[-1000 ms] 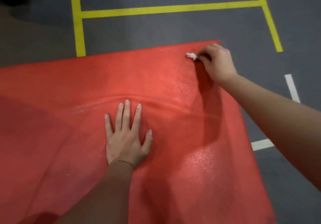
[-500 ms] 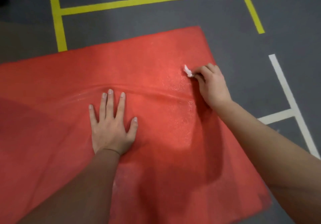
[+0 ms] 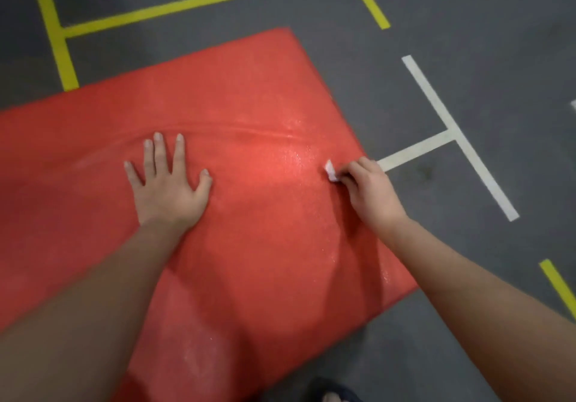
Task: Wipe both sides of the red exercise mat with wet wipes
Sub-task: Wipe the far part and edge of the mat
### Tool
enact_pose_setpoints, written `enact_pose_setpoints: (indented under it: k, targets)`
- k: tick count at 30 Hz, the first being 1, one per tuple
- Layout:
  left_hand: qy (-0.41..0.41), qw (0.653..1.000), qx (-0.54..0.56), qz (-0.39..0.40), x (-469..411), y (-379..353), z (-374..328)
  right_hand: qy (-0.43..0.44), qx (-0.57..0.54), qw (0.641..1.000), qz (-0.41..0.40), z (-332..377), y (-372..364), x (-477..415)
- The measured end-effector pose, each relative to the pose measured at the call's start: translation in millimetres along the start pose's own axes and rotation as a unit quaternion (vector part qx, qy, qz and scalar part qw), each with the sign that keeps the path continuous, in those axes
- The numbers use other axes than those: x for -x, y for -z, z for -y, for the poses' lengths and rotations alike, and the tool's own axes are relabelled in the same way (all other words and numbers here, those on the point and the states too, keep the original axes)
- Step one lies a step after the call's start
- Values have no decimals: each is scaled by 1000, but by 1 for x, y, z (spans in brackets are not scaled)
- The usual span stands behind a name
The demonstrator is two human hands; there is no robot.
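Grey floor [image 3: 467, 67], taped lines [image 3: 187, 4]; red mat [image 3: 249, 105] flat. Splayed left hand [image 3: 170, 186], grip released, likely pins mat against sliding; right hand [image 3: 371, 192], grip clenched on wet wipe [image 3: 331, 172], near edge.

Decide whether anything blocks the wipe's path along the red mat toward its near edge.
Nothing visible does. The right hand holds the wet wipe on the red mat near its right edge; the left hand lies flat farther left, clear of that strip.
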State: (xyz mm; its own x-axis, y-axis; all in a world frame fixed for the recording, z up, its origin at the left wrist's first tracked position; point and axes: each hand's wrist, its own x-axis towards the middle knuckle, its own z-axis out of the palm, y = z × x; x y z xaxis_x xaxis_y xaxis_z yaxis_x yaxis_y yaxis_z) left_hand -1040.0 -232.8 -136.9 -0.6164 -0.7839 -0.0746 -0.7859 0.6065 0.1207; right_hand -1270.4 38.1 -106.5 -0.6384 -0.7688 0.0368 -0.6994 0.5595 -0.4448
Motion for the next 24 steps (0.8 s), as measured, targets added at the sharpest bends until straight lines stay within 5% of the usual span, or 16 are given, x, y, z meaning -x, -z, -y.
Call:
enact_pose_setpoints:
  k: [8,16,24]
  targets:
    - [62,992,-31,106,8,16,-30,-66,10,997,-43,-11,13,93]
    - [-54,997,49,-1,77,-4,-45,-83,19,994,-69,-20,22,207]
    - [-92,993,58,-48,40,-5,-41,-91,23,990,-104,-46,25,156]
